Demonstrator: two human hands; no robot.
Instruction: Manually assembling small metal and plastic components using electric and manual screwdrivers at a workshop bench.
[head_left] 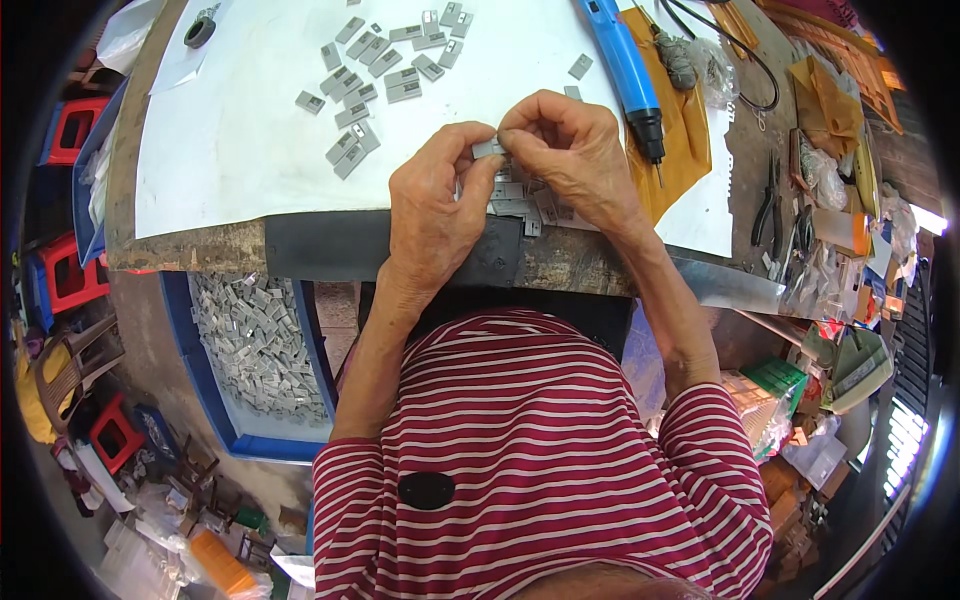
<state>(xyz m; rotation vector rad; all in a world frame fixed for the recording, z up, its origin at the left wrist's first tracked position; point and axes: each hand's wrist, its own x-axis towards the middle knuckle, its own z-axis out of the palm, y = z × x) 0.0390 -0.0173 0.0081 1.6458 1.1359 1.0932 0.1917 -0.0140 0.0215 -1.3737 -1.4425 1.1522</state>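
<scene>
A small grey metal pencil sharpener (487,149) is pinched between the thumb and forefinger of my left hand (437,190), just above the near edge of the table. My right hand (575,150) meets it at its right end, thumb and forefinger closed together. Whatever those right fingers pinch is too small or hidden to make out. Beneath both hands lies a cluster of similar sharpeners (512,207), partly covered by the fingers. More of them are scattered over the white paper (250,130), including a group of sharpeners (403,86) farther off to the left.
A blue electric screwdriver (625,70) lies right of my hands on brown paper (690,150). Pliers (768,215) rest at the table's right end. Below the table's left side, a blue tray (243,445) holds many grey pieces. Red stools (75,270) stand at far left.
</scene>
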